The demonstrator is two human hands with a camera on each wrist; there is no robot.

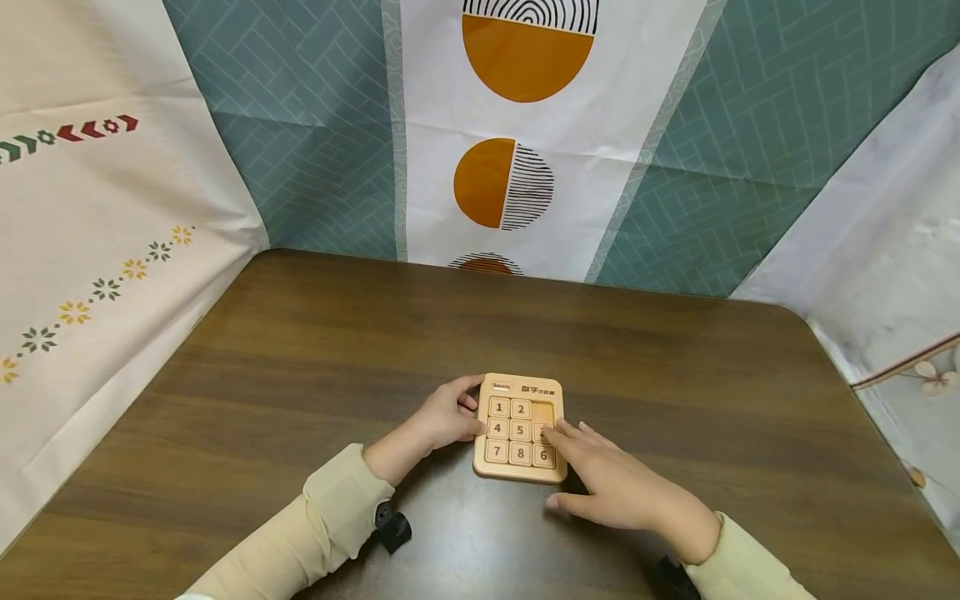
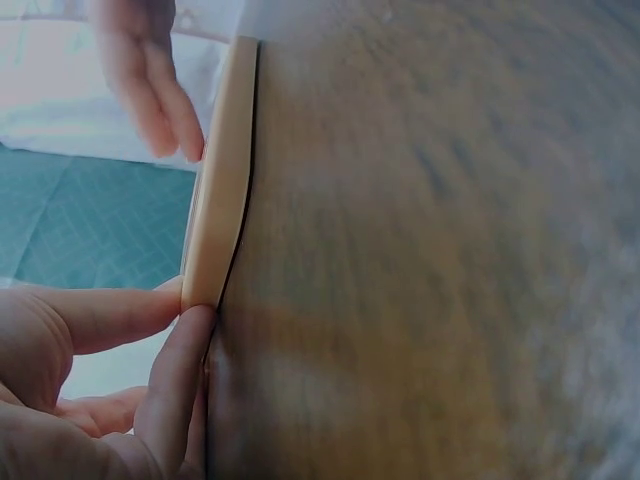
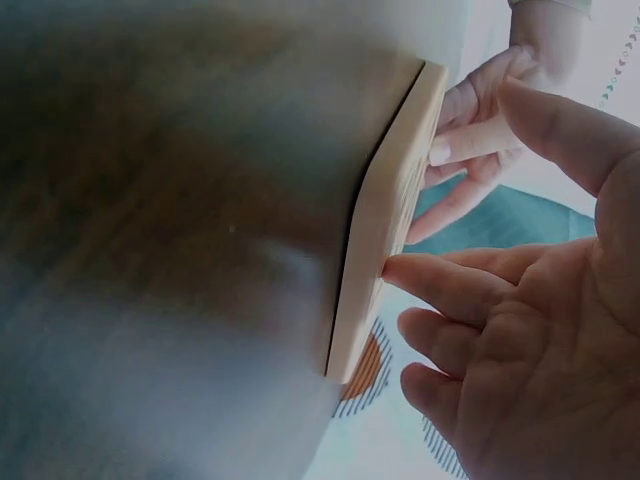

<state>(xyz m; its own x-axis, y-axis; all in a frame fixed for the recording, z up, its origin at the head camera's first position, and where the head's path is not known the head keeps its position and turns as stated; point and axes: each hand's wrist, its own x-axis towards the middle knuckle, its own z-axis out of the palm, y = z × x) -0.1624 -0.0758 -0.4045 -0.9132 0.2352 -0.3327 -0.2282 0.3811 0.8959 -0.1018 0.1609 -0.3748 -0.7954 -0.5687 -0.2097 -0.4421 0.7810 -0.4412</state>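
A wooden sliding number puzzle (image 1: 517, 477) lies flat on the brown table. Tiles 1 and 2 are in its top row, 4 and 5 in the middle, and 7, 8, 6 along the bottom; the top right slot shows bare wood. My left hand (image 1: 447, 414) holds the puzzle's left side, its thumb and a finger at the edge in the left wrist view. With its index fingertip, my right hand (image 1: 611, 479) touches the middle-right tile (image 1: 538, 432), whose number is mostly hidden. The other right fingers are extended, as the right hand (image 3: 550, 330) shows in the right wrist view.
The brown table (image 1: 337, 333) spreads around the puzzle on every side. A teal and white patterned cloth (image 1: 315, 150) hangs behind the far edge. White printed cloths stand at the left (image 1: 97, 208) and right (image 1: 892, 225). Black wrist cameras sit at both cuffs.
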